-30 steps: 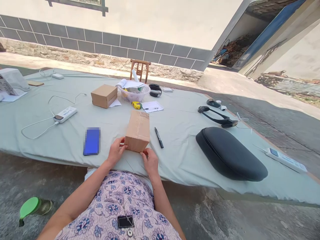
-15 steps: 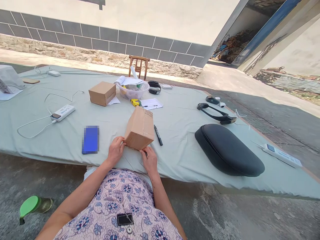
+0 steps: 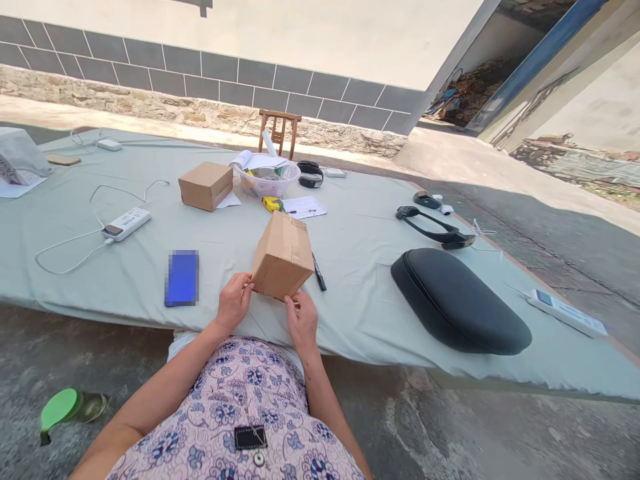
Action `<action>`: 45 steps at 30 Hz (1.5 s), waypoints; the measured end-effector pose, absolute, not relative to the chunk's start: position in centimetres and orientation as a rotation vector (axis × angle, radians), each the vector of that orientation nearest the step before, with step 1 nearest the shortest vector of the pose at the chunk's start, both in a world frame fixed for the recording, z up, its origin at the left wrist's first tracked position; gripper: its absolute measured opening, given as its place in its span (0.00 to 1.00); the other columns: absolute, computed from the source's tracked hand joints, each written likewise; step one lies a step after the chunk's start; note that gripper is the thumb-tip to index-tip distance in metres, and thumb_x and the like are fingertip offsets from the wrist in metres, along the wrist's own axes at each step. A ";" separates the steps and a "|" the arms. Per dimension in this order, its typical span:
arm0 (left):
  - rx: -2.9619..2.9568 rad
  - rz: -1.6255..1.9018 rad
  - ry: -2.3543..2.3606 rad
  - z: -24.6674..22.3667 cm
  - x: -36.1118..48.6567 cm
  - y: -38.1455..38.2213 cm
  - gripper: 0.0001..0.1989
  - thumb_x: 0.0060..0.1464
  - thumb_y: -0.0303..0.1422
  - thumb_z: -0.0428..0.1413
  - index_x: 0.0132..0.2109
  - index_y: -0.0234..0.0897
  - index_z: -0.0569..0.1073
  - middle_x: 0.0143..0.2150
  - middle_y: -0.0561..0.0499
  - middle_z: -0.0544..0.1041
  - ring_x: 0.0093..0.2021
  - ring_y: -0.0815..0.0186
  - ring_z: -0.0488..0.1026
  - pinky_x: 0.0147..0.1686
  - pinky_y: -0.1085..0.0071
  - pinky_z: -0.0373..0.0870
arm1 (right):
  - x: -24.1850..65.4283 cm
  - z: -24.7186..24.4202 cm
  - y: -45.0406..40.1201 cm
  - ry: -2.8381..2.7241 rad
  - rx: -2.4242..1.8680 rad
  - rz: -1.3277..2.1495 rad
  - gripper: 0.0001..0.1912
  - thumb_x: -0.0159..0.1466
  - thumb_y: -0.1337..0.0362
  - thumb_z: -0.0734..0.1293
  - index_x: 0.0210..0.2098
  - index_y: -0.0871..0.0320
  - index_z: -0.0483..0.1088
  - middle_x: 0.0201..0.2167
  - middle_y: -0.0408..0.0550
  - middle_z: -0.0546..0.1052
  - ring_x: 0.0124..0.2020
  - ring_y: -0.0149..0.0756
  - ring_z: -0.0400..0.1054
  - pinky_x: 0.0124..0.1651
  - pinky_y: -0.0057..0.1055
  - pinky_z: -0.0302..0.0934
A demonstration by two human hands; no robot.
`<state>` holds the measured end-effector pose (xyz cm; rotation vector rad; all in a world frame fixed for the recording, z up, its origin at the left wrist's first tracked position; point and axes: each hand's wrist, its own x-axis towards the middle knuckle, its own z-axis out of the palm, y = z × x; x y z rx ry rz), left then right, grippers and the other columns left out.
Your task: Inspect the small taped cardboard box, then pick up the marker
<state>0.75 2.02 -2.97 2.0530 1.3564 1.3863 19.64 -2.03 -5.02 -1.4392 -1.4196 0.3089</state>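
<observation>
A brown cardboard box (image 3: 283, 257) stands slightly tilted near the front edge of the cloth-covered table. My left hand (image 3: 235, 301) pinches its lower left corner between thumb and fingers. At the lower front edge, my right hand (image 3: 302, 321) grips the box with thumb and fingertips. A black marker (image 3: 320, 275) lies just right of the box, its upper end partly hidden behind it. To the left of my left hand lies a blue pixelated rectangle (image 3: 182, 279).
Another cardboard box (image 3: 205, 186), a basket (image 3: 270, 183) and a yellow tape measure (image 3: 273, 204) lie farther back. On the right are a black case (image 3: 460, 300) and a black headset (image 3: 430, 227). A white power strip (image 3: 127, 224) with cable is at left.
The box has turned slightly and its front has shifted right, closer to the marker, with both hands still on it. My right hand has moved a little to the right.
</observation>
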 end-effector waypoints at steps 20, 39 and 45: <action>1.981 1.214 1.624 -4.4 1.4 2.2 0.63 0.42 0.50 0.68 0.74 0.35 0.42 0.67 0.28 0.64 0.65 0.38 0.64 0.59 0.42 0.65 | 16.7 -5.3 -2.5 -1.784 -1.346 0.408 0.12 0.68 0.64 0.60 0.42 0.55 0.75 0.42 0.53 0.78 0.44 0.43 0.74 0.47 0.39 0.69; 1.563 1.516 1.483 -4.5 -0.7 4.4 0.18 0.63 0.31 0.49 0.58 0.38 0.68 0.53 0.42 0.77 0.53 0.60 0.77 0.52 0.61 0.75 | 22.7 -4.4 4.1 -1.150 -1.394 0.624 0.43 0.59 0.57 0.65 0.70 0.55 0.47 0.67 0.63 0.62 0.66 0.46 0.62 0.57 0.45 0.66; 1.604 1.480 1.451 -4.6 -0.8 4.4 0.25 0.61 0.36 0.55 0.63 0.39 0.63 0.60 0.40 0.73 0.59 0.58 0.71 0.59 0.57 0.69 | 21.3 -4.3 2.2 -1.155 -1.491 0.589 0.37 0.59 0.46 0.67 0.61 0.60 0.63 0.50 0.59 0.76 0.48 0.43 0.72 0.51 0.43 0.67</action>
